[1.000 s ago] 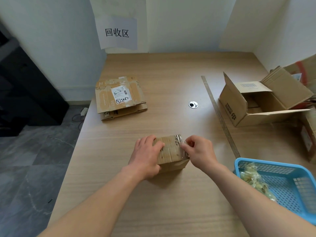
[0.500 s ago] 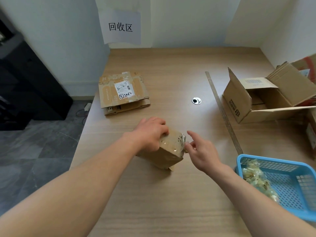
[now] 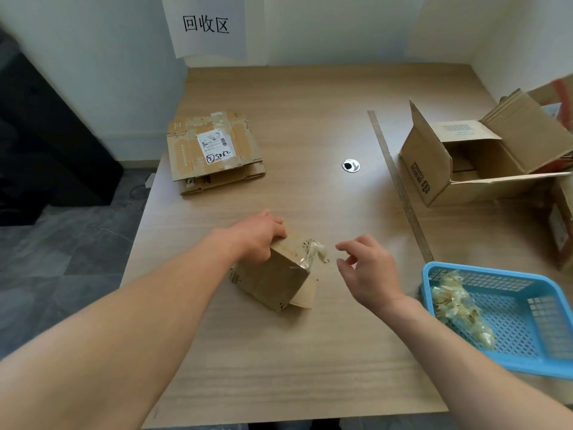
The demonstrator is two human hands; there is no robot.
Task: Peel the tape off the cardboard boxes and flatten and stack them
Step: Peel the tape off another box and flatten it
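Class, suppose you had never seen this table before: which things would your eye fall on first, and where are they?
At the centre, the left hand grips a small cardboard box, tipped up on the table, with a curl of clear tape sticking off its corner, while the right hand hovers open beside it. A blue basket at the near right holds crumpled peeled tape, and flattened boxes lie stacked at the far left.

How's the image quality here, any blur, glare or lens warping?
Head view: wide-angle warping bows the edges of the table and stretches the forearms; the dark cabinet at upper left is smeared; the right hand is soft; loose tape on the small box glints.
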